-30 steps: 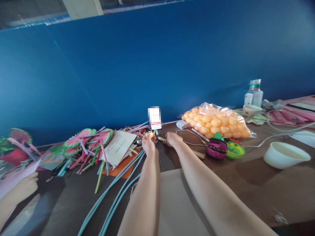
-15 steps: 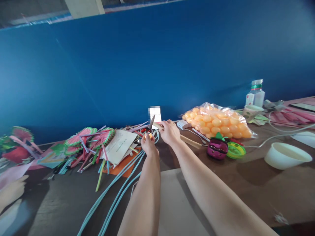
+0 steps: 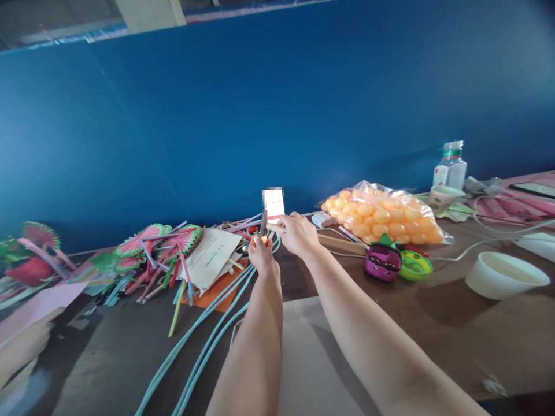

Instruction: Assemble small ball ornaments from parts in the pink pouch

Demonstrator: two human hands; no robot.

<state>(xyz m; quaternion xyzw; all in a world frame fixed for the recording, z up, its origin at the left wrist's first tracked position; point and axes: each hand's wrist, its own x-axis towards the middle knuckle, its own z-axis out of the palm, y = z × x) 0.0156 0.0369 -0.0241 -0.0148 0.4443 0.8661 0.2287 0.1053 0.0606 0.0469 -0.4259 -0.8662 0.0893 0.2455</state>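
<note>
My right hand point(image 3: 300, 234) is closed around the wooden handle of a hammer point(image 3: 342, 244). The dark metal head stands at the handle's left end, just above my left hand point(image 3: 263, 257). The fingers of my left hand pinch a small orange piece point(image 3: 262, 239); its shape is mostly hidden, though its colour is like the balls in the bag. Whether the hammer head touches it, I cannot tell. Behind both hands a phone point(image 3: 274, 205) with a lit white screen leans upright near the blue wall.
Pink and green paper fans point(image 3: 180, 245), papers point(image 3: 212, 257) and pale blue cords point(image 3: 208, 341) lie left. At right are a bag of orange balls point(image 3: 381, 215), a purple pouch point(image 3: 382, 263), a white bowl point(image 3: 505, 277) and a bottle point(image 3: 453, 164). Another person's hand point(image 3: 32, 341) holds pink paper.
The hammer has tilted in my right hand: its head has come down toward the left and its handle end has swung right. The other person's hand has moved right with pink paper.
</note>
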